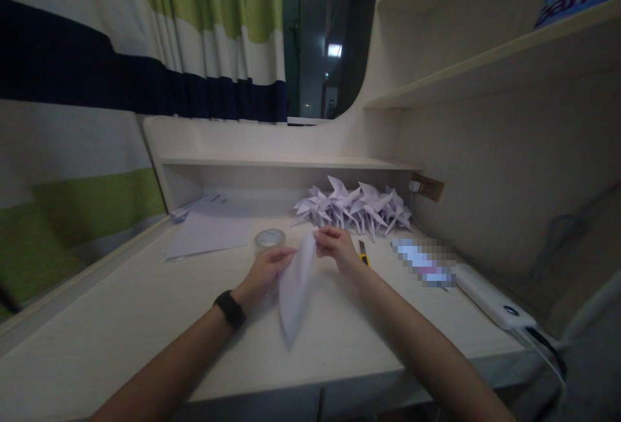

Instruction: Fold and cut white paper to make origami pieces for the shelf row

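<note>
Both of my hands hold a folded sheet of white paper above the desk. My left hand, with a dark band on its wrist, grips the sheet's left edge near the top. My right hand pinches the sheet's upper tip. The paper hangs down toward me, narrow and slightly blurred. Behind my hands lies a pile of several folded white paper birds.
A roll of clear tape stands just behind my left hand. Flat paper sheets lie at the back left. A yellow cutter lies right of my right hand. A white power strip sits by the right wall.
</note>
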### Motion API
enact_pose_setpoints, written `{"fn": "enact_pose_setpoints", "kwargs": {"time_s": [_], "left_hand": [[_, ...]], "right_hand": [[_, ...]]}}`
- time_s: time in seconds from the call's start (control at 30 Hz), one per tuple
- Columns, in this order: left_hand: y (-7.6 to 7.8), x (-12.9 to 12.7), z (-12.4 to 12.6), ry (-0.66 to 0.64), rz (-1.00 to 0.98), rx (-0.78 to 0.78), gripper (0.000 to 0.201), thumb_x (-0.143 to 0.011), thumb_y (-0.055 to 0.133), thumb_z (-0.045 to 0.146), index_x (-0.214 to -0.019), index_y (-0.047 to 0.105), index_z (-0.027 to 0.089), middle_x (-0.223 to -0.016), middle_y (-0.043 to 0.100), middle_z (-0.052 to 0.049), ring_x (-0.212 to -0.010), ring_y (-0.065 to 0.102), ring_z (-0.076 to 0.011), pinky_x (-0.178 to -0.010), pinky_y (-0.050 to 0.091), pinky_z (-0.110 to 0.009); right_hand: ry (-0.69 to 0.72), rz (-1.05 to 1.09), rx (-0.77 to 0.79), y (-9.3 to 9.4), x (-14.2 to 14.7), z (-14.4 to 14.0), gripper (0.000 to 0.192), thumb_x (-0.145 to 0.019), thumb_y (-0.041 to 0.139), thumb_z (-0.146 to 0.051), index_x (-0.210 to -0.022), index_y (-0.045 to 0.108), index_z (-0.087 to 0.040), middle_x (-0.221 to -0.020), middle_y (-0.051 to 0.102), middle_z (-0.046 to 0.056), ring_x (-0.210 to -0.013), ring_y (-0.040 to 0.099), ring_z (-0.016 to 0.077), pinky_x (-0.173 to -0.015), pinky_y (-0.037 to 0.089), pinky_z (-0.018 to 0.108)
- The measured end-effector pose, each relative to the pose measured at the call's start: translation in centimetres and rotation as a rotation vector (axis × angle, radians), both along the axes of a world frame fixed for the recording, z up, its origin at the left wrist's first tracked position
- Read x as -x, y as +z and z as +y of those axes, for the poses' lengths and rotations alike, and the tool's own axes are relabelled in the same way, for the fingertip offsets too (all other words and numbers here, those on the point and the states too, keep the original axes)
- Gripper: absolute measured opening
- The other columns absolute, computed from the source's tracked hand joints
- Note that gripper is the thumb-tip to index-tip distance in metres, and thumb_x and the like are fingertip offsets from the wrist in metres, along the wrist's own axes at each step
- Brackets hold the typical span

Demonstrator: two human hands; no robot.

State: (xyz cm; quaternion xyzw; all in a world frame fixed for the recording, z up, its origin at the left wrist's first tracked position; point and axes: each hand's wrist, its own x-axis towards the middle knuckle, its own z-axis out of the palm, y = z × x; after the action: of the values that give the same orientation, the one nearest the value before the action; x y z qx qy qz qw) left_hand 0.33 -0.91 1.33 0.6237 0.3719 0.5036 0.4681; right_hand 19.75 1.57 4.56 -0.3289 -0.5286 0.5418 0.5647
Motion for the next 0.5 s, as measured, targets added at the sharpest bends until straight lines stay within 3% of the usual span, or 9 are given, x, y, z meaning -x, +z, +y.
{"fn": "enact_pose_setpoints", "kwargs": {"time_s": [0.2, 0.5], "left_hand": [[0.19, 0.03, -0.15, 0.042, 0.062, -0.017, 0.03, -0.077, 0.068, 0.037, -0.094, 0.075, 0.012, -0.094, 0.073, -0.012, -0.08, 0.065, -0.0218, -0.071, 0.05, -0.031], [0.3, 0.03, -0.14, 0.078, 0.127, -0.09, 0.029, -0.08, 0.062, 0.035, -0.095, 0.074, 0.014, -0.093, 0.074, -0.01, -0.079, 0.066, -0.0215, -0.07, 0.051, -0.031]], "right_hand": [[-0.033, 0.011, -0.022, -0.17, -0.1, 0.12, 0.033, -0.063, 0.076, -0.046, -0.066, 0.064, -0.016, -0.053, 0.059, -0.002, -0.044, 0.053, 0.0091, -0.045, 0.046, 0.021], [-0.087, -0.006, 0.043, -0.07, -0.58, 0.78, 0.031, -0.055, 0.079, -0.039, -0.069, 0.064, -0.015, -0.053, 0.06, -0.002, -0.044, 0.055, 0.0091, -0.046, 0.048, 0.021]]}}
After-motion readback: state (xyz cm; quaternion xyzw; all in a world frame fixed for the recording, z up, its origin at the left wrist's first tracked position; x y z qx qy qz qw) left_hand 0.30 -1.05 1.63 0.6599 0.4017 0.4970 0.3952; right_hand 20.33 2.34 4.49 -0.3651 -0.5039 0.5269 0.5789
